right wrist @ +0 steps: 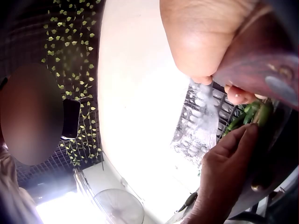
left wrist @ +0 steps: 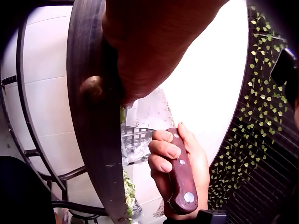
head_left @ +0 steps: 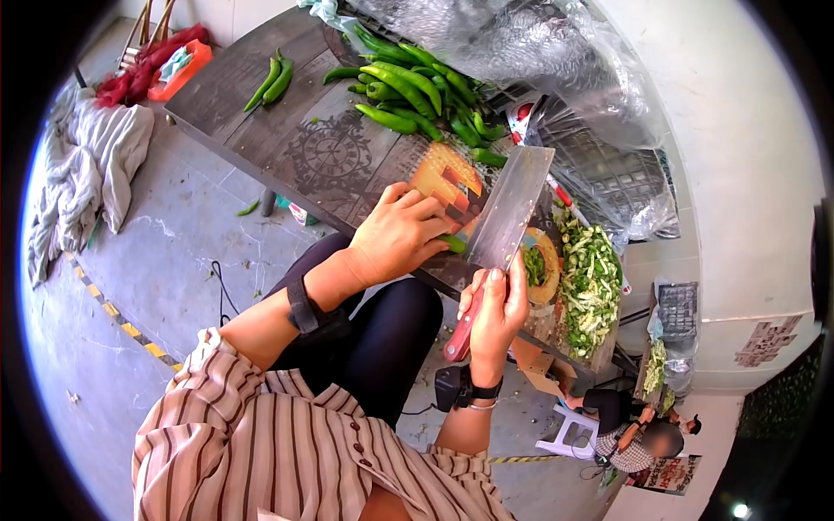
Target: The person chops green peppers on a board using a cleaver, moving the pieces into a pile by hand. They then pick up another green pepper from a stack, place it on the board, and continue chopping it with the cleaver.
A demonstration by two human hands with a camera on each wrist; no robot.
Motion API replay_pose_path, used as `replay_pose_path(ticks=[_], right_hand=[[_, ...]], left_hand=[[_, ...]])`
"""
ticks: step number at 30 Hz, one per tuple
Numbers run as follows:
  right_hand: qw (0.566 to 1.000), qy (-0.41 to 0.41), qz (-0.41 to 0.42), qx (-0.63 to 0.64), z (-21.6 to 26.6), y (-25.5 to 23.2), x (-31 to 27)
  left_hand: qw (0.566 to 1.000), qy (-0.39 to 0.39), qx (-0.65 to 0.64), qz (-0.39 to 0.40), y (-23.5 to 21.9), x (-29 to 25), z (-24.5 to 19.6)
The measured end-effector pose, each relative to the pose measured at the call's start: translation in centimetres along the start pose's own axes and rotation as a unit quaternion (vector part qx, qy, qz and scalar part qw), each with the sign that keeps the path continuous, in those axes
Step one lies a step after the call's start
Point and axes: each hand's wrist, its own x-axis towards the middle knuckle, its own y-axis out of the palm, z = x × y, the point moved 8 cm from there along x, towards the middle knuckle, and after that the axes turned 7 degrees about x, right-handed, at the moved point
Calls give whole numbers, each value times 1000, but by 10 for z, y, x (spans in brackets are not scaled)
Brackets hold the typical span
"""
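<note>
The left hand (head_left: 395, 234) pinches a green pepper piece (head_left: 453, 244) near the table's front edge; in the right wrist view the left hand (right wrist: 229, 163) has its fingertips on the green pepper (right wrist: 265, 114). The right hand (head_left: 497, 317) grips the cleaver's red-brown handle (head_left: 462, 330), its broad blade (head_left: 512, 204) standing just right of the pepper piece. In the left wrist view the right hand's fingers curl round the handle (left wrist: 181, 177). Several whole peppers (head_left: 408, 87) lie heaped on the table (head_left: 234, 104). Chopped pieces (head_left: 591, 286) are piled right of the blade.
Two peppers (head_left: 276, 78) lie apart at the table's far left. Plastic-covered trays (head_left: 599, 156) stand along the far side. Cloth (head_left: 87, 165) and an orange bag (head_left: 184, 71) are beyond the left end. Another person (head_left: 638, 438) sits at the right, near a white stool (head_left: 569, 432).
</note>
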Motion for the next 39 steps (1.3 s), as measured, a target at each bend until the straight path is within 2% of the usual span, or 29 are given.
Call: replay_pose_path(ticks=[17,19,28,39], right_hand=[[999,25,7,-22,0,3,3],[999,27,7,-26,-2,2,4],[998,29,3,-53,2,4,-2],[998,51,-6,-22,1,1,1]], left_hand=[[1000,-19,14,12,3,1,0],[1000,10,15,11,2,1,-3],[1000,15,5,22,3,1,-4],[999,26,24,21,3,1,-7]])
